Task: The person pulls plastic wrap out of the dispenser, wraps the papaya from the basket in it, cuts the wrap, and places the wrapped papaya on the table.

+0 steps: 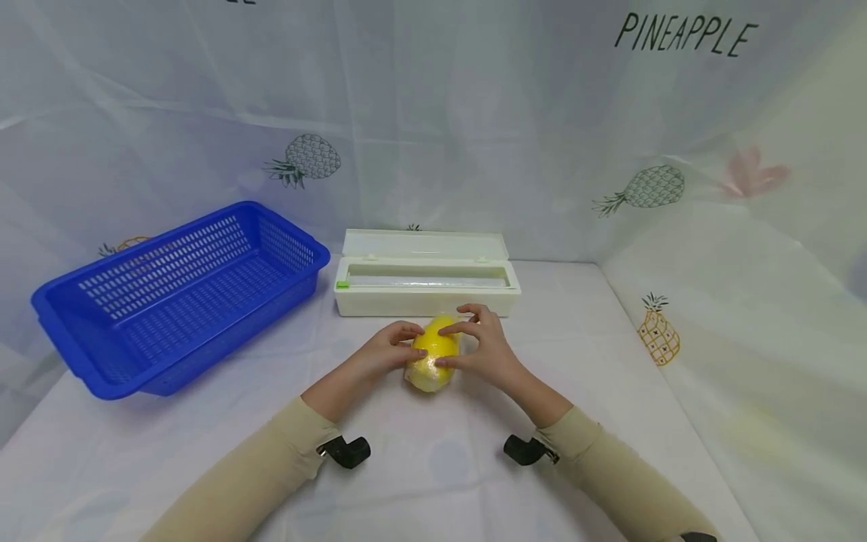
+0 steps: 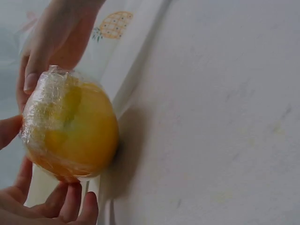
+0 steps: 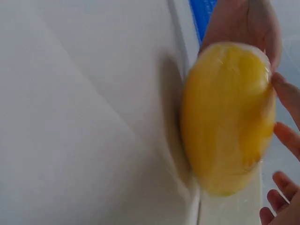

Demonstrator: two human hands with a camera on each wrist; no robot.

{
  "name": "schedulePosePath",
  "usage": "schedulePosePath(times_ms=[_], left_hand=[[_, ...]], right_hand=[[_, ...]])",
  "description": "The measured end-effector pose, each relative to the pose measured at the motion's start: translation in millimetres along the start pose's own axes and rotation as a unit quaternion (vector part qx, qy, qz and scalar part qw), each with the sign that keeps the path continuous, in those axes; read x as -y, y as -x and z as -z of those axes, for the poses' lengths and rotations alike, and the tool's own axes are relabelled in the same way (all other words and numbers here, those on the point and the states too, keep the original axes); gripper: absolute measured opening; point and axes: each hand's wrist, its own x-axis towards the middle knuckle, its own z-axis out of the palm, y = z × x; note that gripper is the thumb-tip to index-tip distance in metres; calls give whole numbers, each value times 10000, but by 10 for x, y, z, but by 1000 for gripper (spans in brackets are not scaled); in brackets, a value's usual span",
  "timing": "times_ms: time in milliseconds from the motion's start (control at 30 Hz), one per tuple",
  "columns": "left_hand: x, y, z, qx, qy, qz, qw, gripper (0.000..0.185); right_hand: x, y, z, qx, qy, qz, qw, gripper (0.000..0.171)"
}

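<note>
A yellow oval fruit [image 1: 432,370] wrapped in clear cling film is between both hands, close over the white cloth. My left hand [image 1: 384,351] holds its left side with thumb and fingertips; in the left wrist view, those fingers reach under the fruit [image 2: 93,129]. On the opposite side, my right hand [image 1: 491,352] pinches the wrapped surface with thumb and index finger, other fingers raised. Crumpled film shows at one end in the left wrist view. In the right wrist view, the film lies smoother over the fruit [image 3: 220,122].
Just behind the hands stands a white cling film box [image 1: 427,304], lid up, with a film roll [image 1: 433,281] inside and a green slider [image 1: 342,284] at its left. A blue slotted basket [image 1: 223,331] stands at left. Pineapple-printed cloth hangs behind.
</note>
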Motion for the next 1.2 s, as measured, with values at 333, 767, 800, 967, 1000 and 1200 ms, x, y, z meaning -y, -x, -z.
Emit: schedulePosePath(times_ms=[333, 767, 800, 967, 1000, 1200], left_hand=[[-118, -62, 33, 325, -266, -320, 9986, 48], [-102, 31, 28, -1151, -282, 213, 9927, 53], [-98, 49, 12, -1154, -238, 243, 9927, 54], [-78, 105, -89, -991, 229, 479, 9937, 54], [-75, 101, -102, -992, 337, 529, 9931, 53], [-82, 26, -61, -1050, 681, 624, 9902, 47]], right_hand=[[18, -320, 155, 1590, 138, 801, 9839, 48], [104, -452, 194, 2016, 749, 170, 9765, 58], [120, -453, 203, 2033, 865, 193, 9751, 58], [163, -448, 202, 1914, 1180, 198, 9742, 54], [157, -444, 191, 1875, 1171, 148, 9751, 54], [28, -385, 93, 1838, 65, -315, 9824, 58]])
